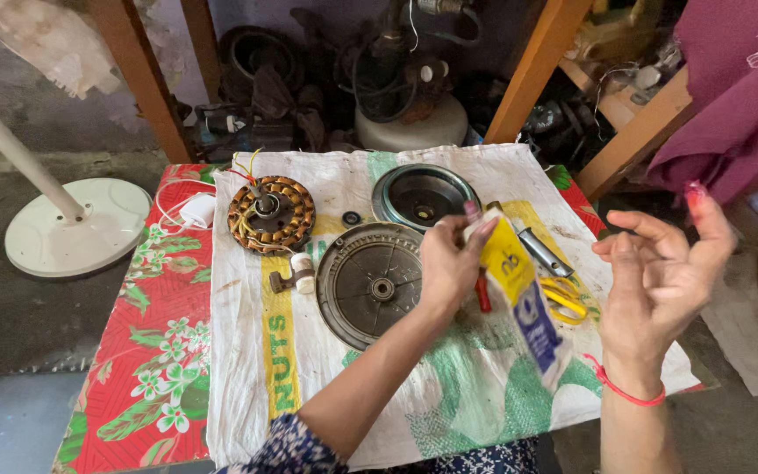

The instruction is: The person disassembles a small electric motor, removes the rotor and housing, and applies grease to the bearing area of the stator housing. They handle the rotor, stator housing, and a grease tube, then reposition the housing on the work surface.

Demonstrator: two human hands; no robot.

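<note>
Head view. The left hand holds a yellow-and-blue tube above the worktop, fingers clamped on its upper end; the tube hangs tilted over the white sack cloth. The right hand is raised beside it, fingers apart, holding nothing. A round metal cover lies just left of the left hand; a copper-wound stator and a second round housing sit nearer the far edge. Yellow-handled scissors lie between the hands.

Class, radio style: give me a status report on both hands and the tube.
Left hand grips yellow-and-blue tube, raised above the cloth. Right hand open, empty, beside it. Nothing between them.
</note>
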